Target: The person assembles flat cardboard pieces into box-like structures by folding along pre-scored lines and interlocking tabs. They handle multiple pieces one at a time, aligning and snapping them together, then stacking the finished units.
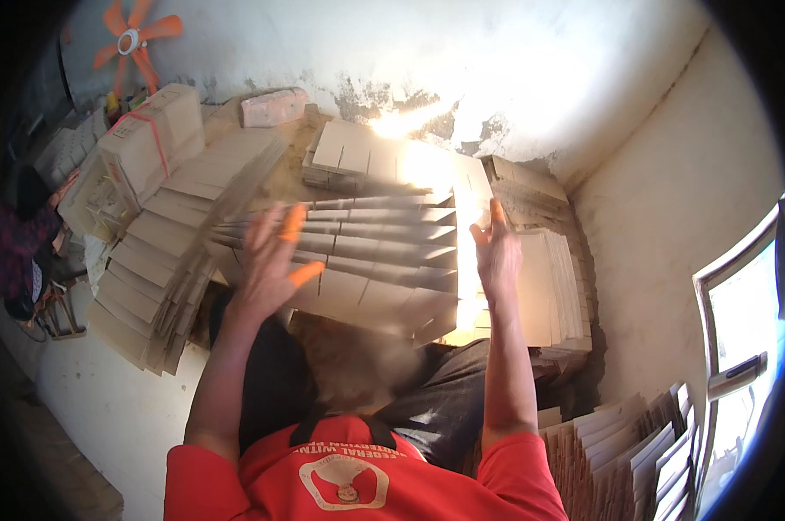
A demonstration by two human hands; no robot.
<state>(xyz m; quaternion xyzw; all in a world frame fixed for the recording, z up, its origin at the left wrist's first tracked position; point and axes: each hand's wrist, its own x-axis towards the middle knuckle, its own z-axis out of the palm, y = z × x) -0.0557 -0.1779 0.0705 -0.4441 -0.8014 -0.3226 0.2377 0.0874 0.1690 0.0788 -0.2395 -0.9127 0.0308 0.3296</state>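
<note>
A fan of flat cardboard sheets (366, 293) with slits across them lies in front of my lap, their edges blurred by motion. My left hand (269, 260) is over the left end of these sheets, fingers spread, and looks smeared. Orange covers sit on its thumb and one finger. Beside the right end of the sheets, my right hand (499, 260) has its index finger pointing away and its thumb apart. Orange covers show on these fingertips too. Nothing is seen in either hand; whether the fingers touch the sheets I cannot tell.
Overlapping cardboard (153, 247) spreads at the left, near a pale machine case (156, 143). More stacks stand behind (344, 148) and at right (540, 286). Upright sheets (618, 451) fill the lower right. An orange fan (129, 42) and another person (23, 234) are at left.
</note>
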